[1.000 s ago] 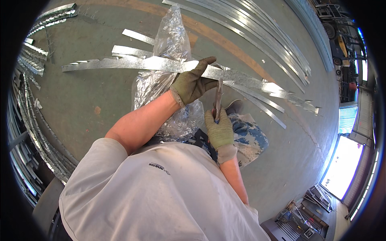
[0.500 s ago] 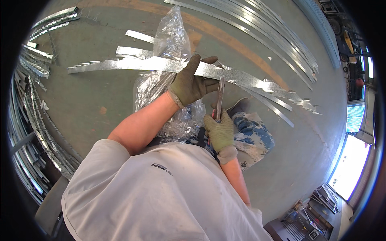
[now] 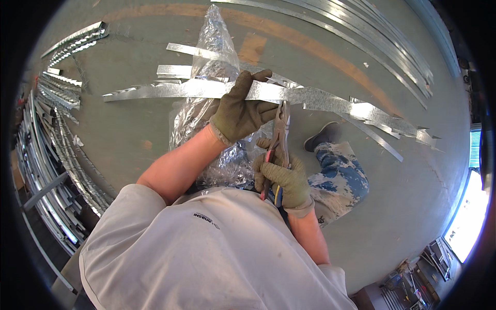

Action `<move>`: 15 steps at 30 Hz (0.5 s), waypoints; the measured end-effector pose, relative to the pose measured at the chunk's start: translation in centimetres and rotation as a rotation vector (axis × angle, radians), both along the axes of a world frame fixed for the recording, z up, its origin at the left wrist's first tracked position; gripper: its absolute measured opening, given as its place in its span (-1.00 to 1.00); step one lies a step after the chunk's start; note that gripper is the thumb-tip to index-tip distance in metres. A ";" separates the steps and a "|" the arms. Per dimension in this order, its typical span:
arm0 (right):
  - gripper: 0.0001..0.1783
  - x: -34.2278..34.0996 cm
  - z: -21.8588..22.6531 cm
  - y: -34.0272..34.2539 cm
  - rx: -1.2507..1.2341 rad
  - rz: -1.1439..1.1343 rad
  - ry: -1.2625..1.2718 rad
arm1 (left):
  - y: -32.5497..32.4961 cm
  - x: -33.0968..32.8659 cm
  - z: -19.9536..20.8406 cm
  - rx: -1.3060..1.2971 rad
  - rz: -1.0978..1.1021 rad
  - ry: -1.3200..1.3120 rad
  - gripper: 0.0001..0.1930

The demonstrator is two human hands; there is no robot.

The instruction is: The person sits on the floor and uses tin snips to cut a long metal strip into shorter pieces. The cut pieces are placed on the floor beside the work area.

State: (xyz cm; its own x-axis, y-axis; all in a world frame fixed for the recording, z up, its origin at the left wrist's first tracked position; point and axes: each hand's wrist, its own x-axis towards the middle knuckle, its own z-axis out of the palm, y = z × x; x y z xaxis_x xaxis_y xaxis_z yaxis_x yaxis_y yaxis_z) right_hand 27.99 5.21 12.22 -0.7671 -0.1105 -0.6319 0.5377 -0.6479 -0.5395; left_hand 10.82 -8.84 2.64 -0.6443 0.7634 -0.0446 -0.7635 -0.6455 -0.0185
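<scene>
My left hand (image 3: 235, 114), in an olive work glove, is closed around a long, shiny galvanized metal strip (image 3: 206, 89). The strip runs crosswise in front of me, and its ends look cut into points. My right hand (image 3: 289, 181), gloved alike, grips a pair of pliers (image 3: 281, 124) by its red and blue-yellow handles. Their jaws point away from me and meet the strip's near edge, just right of my left fingers. Whether the jaws bite the metal I cannot tell. Crumpled clear plastic film (image 3: 213, 41) lies under and beyond the strip.
More metal strips (image 3: 374, 135) lie beneath the held one. Long flat strips (image 3: 356, 41) stretch over the floor at far right. Bundles of metal profiles (image 3: 44, 170) line the left side. My shoe (image 3: 323, 135) rests on the floor right of the pliers.
The pliers have turned to show their broad side, with the handles now visibly spread. My left hand keeps its hold on the strip. The whole view has shifted slightly.
</scene>
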 end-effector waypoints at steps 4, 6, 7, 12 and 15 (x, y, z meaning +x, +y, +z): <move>-0.24 0.4 -3.2 0.4 -0.441 -0.021 0.116 | 0.1 -0.1 -0.2 -0.078 -0.015 -0.020 -0.45; -0.18 0.7 -4.9 0.1 -0.650 -0.045 0.198 | 0.3 -0.1 0.0 -0.093 -0.014 -0.001 -0.46; -0.18 0.8 -5.3 -0.2 -0.751 -0.062 0.220 | 0.3 -0.1 0.1 -0.091 -0.019 0.001 -0.47; -0.16 1.3 -5.7 -0.1 -0.777 -0.077 0.242 | 1.1 -0.3 -0.2 -0.095 -0.033 0.045 -0.48; -0.18 1.3 -3.6 0.0 -0.652 -0.094 0.212 | 1.3 0.2 0.1 -0.095 -0.030 0.067 -0.45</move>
State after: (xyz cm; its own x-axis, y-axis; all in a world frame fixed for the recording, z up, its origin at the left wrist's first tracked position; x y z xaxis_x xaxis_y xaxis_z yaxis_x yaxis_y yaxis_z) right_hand 29.34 5.24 8.58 -0.8915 -0.3442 -0.2946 0.3898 -0.9141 -0.1116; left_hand 10.99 -7.51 2.77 -0.6249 0.7770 -0.0754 -0.7802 -0.6184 0.0938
